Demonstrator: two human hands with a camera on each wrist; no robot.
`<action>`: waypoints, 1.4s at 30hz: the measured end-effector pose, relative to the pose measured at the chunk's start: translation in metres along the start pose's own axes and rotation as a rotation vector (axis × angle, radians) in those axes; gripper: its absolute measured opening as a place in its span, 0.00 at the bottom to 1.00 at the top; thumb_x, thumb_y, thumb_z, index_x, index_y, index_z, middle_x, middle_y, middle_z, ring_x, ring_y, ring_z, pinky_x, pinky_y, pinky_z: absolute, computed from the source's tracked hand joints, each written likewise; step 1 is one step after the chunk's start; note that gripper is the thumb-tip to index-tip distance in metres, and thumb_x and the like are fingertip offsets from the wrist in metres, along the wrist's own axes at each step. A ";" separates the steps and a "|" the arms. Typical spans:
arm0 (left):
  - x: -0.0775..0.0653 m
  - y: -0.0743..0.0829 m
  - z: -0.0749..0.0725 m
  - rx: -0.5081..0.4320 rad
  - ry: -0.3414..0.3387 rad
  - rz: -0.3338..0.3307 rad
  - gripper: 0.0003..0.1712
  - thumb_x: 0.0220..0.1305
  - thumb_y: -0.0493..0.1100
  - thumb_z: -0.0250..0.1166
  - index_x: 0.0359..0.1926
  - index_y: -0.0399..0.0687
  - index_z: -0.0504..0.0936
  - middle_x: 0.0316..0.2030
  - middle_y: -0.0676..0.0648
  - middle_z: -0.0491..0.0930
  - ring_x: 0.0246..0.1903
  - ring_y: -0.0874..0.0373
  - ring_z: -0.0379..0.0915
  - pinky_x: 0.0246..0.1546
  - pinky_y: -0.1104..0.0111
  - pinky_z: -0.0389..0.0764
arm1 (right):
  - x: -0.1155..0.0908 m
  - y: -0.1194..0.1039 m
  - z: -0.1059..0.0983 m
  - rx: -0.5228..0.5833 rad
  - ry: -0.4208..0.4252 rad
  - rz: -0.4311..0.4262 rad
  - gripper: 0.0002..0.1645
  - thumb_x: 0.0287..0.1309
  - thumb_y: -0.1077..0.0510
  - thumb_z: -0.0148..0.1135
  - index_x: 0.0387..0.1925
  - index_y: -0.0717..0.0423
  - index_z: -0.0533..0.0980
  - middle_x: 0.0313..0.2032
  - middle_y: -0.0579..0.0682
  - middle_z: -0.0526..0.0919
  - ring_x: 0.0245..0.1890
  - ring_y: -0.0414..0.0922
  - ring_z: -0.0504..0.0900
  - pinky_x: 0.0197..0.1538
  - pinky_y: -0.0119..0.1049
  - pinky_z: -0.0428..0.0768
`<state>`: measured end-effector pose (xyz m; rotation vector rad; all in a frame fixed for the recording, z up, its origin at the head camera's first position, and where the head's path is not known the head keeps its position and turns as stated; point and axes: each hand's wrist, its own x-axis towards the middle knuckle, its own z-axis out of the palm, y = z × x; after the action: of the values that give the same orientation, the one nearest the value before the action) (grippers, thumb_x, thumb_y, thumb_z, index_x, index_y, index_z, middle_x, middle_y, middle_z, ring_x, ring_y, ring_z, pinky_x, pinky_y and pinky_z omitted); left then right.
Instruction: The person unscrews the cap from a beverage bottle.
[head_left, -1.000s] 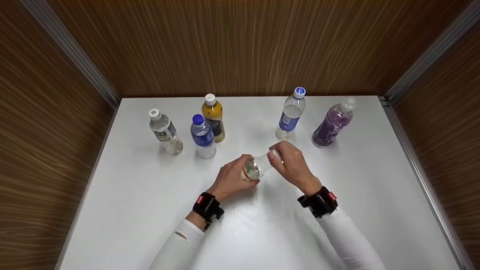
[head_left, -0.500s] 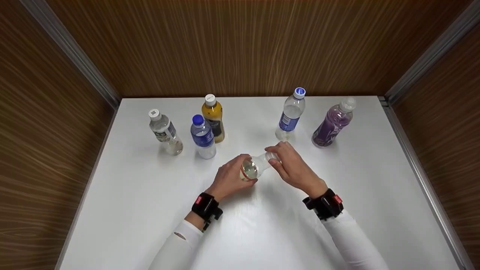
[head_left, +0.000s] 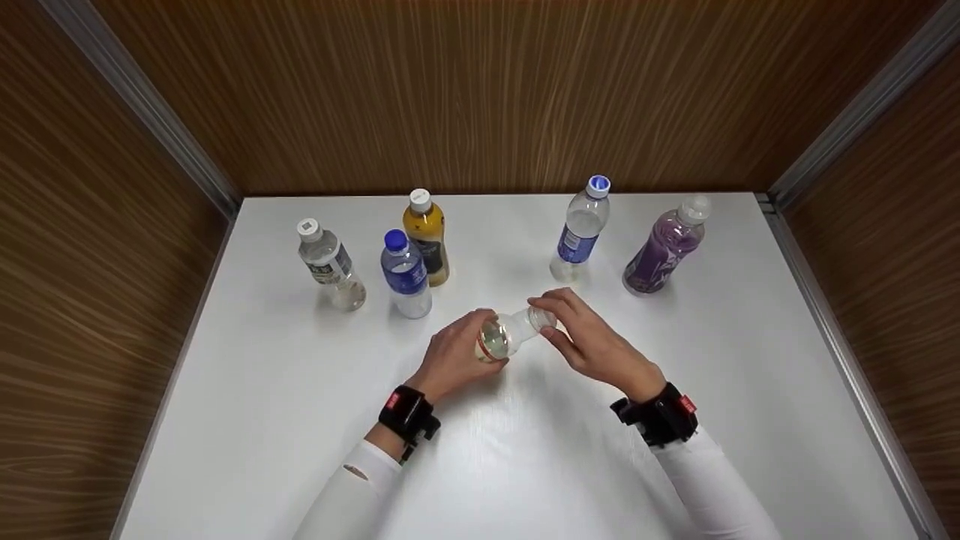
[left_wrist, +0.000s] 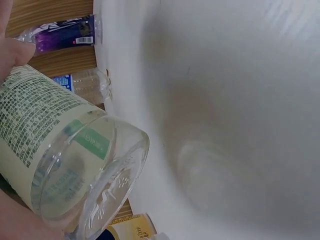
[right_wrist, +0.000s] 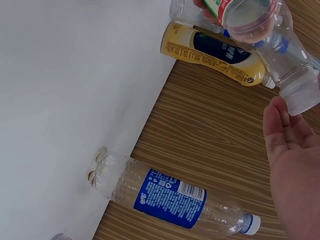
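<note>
My left hand (head_left: 454,352) grips a clear plastic bottle (head_left: 511,331) round its labelled body, above the middle of the table. The bottle tilts, its neck pointing up and to the right. In the left wrist view its pale green label and clear base (left_wrist: 107,200) show large. At the neck, my right hand (head_left: 600,345) pinches the translucent cap (head_left: 541,319), the thumb on the near side and fingertips on the far side. The right wrist view shows fingertips (right_wrist: 280,107) right at the cap's edge.
Behind the hands stand several bottles on the white table (head_left: 300,420): one clear with a white cap (head_left: 330,266), one blue-capped (head_left: 405,274), one yellow (head_left: 426,236), one blue-labelled (head_left: 579,232) and one purple (head_left: 666,247). Wooden panels (head_left: 480,90) enclose the table's back and sides.
My right hand has turned at the cap, its wrist swinging right and toward me, and its fingers have straightened somewhat. My left hand and the bottle have shifted slightly left.
</note>
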<state>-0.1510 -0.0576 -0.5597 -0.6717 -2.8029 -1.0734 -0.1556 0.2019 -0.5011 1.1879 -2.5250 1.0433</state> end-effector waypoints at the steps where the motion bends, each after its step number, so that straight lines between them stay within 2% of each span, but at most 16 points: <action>1: 0.000 0.000 0.000 0.014 0.015 0.006 0.39 0.51 0.53 0.82 0.60 0.45 0.76 0.51 0.47 0.83 0.48 0.53 0.81 0.47 0.57 0.83 | 0.000 -0.001 0.000 0.014 -0.001 0.029 0.26 0.75 0.59 0.59 0.70 0.58 0.68 0.61 0.52 0.75 0.56 0.45 0.77 0.59 0.45 0.78; 4: 0.000 0.001 0.002 0.088 0.069 0.041 0.38 0.50 0.53 0.82 0.59 0.45 0.76 0.48 0.47 0.84 0.44 0.52 0.82 0.44 0.57 0.83 | 0.000 -0.002 0.002 0.048 0.033 0.139 0.34 0.75 0.50 0.59 0.74 0.59 0.62 0.66 0.54 0.73 0.56 0.48 0.79 0.59 0.51 0.79; 7: 0.001 0.003 0.002 0.172 0.130 0.073 0.38 0.49 0.53 0.82 0.58 0.46 0.77 0.45 0.47 0.83 0.42 0.51 0.82 0.41 0.56 0.83 | 0.000 -0.005 0.006 0.031 0.113 0.273 0.41 0.76 0.39 0.54 0.76 0.59 0.60 0.66 0.57 0.74 0.54 0.51 0.83 0.56 0.54 0.81; 9: 0.001 0.004 0.003 0.214 0.160 0.088 0.38 0.48 0.53 0.82 0.57 0.47 0.77 0.45 0.47 0.83 0.41 0.51 0.81 0.41 0.56 0.82 | 0.002 -0.007 0.009 -0.005 0.168 0.349 0.40 0.77 0.36 0.50 0.74 0.60 0.64 0.60 0.58 0.80 0.49 0.51 0.86 0.52 0.54 0.83; 11: 0.002 0.004 0.003 0.235 0.181 0.099 0.38 0.47 0.52 0.83 0.57 0.47 0.77 0.45 0.47 0.83 0.41 0.51 0.81 0.41 0.57 0.82 | 0.005 -0.011 0.010 -0.046 0.208 0.405 0.35 0.78 0.37 0.49 0.67 0.61 0.72 0.49 0.56 0.86 0.41 0.49 0.88 0.44 0.51 0.84; 15: 0.001 0.003 0.003 0.243 0.195 0.115 0.39 0.47 0.52 0.83 0.58 0.47 0.77 0.45 0.47 0.83 0.41 0.51 0.81 0.41 0.57 0.82 | 0.009 -0.015 0.011 -0.097 0.251 0.436 0.21 0.74 0.46 0.60 0.49 0.62 0.81 0.30 0.50 0.87 0.25 0.43 0.83 0.30 0.43 0.79; 18: 0.001 0.002 0.003 0.234 0.187 0.114 0.39 0.47 0.52 0.83 0.58 0.47 0.76 0.45 0.47 0.83 0.40 0.51 0.81 0.41 0.58 0.82 | 0.011 -0.017 0.011 -0.098 0.266 0.413 0.18 0.71 0.49 0.65 0.43 0.62 0.83 0.25 0.48 0.86 0.22 0.39 0.79 0.27 0.38 0.76; 21: 0.001 0.001 0.002 0.232 0.178 0.109 0.39 0.48 0.52 0.83 0.58 0.46 0.76 0.45 0.47 0.83 0.41 0.51 0.81 0.42 0.58 0.82 | 0.012 -0.018 0.010 -0.069 0.264 0.374 0.17 0.70 0.50 0.67 0.42 0.63 0.83 0.27 0.47 0.86 0.22 0.37 0.79 0.27 0.35 0.77; 26: 0.001 0.000 0.001 0.222 0.180 0.114 0.40 0.46 0.51 0.83 0.59 0.46 0.77 0.44 0.47 0.83 0.41 0.50 0.81 0.42 0.57 0.81 | 0.010 -0.017 0.007 -0.008 0.253 0.292 0.17 0.68 0.53 0.69 0.47 0.64 0.82 0.32 0.48 0.87 0.27 0.38 0.83 0.30 0.38 0.82; 31: 0.000 0.000 0.000 0.196 0.184 0.114 0.40 0.46 0.51 0.84 0.58 0.45 0.76 0.45 0.47 0.83 0.41 0.50 0.81 0.42 0.57 0.82 | 0.008 -0.017 0.003 0.033 0.219 0.202 0.21 0.67 0.57 0.70 0.55 0.67 0.80 0.40 0.52 0.87 0.37 0.43 0.87 0.39 0.44 0.86; 37: -0.001 -0.002 0.001 0.167 0.198 0.121 0.40 0.46 0.52 0.84 0.58 0.45 0.76 0.45 0.47 0.83 0.41 0.51 0.81 0.42 0.57 0.82 | 0.007 -0.016 -0.001 0.095 0.173 0.121 0.24 0.66 0.61 0.69 0.61 0.65 0.77 0.50 0.53 0.84 0.47 0.44 0.87 0.50 0.42 0.85; 42: 0.000 -0.004 0.001 0.151 0.201 0.128 0.40 0.46 0.51 0.84 0.57 0.45 0.77 0.45 0.47 0.83 0.41 0.52 0.81 0.41 0.57 0.82 | 0.007 -0.015 -0.002 0.090 0.165 0.058 0.25 0.66 0.65 0.68 0.62 0.64 0.77 0.55 0.53 0.83 0.49 0.46 0.85 0.50 0.43 0.84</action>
<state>-0.1522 -0.0596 -0.5628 -0.6751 -2.5988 -0.8468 -0.1498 0.1926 -0.4885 1.0097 -2.4213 1.2272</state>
